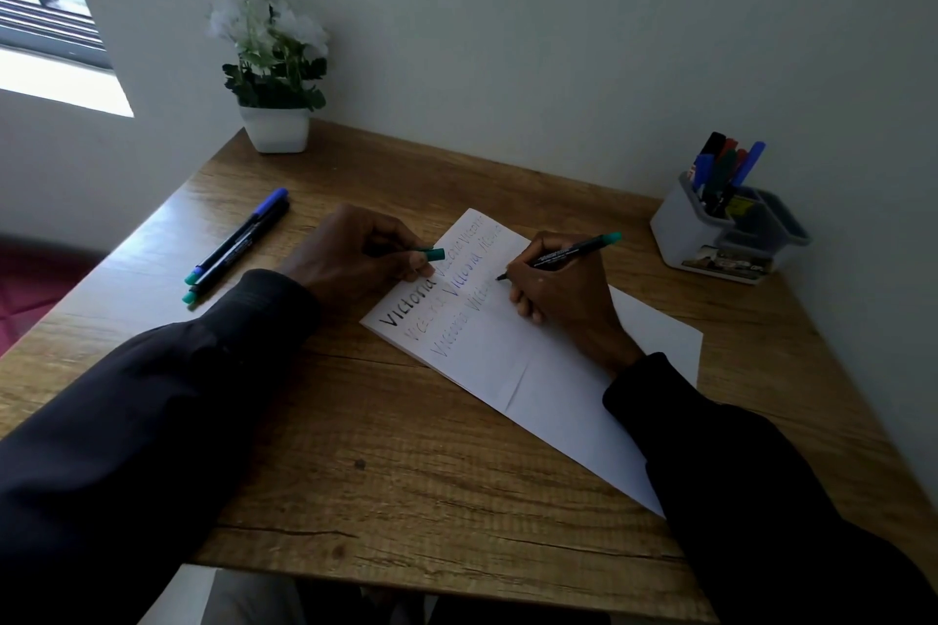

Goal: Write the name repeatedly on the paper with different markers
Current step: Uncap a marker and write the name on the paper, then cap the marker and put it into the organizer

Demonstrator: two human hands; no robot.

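Right hand (563,289) gripping a black marker (563,255) with a teal end, tip touching the paper (507,360) at the end of the third written line. Left hand (355,254) closing around a teal cap (431,253), knuckles resting at the paper's upper left edge, partly covering the start of the first lines. Paper lying skewed across the wooden surface (386,472), far corner pointing toward the wall, near right corner disappearing under the right sleeve (736,472); a fold crease running across its middle. Three rows of the name "Victoria" showing: first word bold black, the rest faint in paler inks and hard to make out; the words nearest the right hand blocked by the fingers.

Two capped markers (236,246) lying side by side near the surface's left edge, well apart from the paper. White potted plant (274,81) sitting at the far left corner, close to the wall. Grey holder (726,234) with several markers standing near the far right edge; its label too blurred for reading. Open room remaining on the near half of the surface, between the sleeves. Left sleeve (152,421) overhanging the left edge. Window (45,0) cut off at the upper left.
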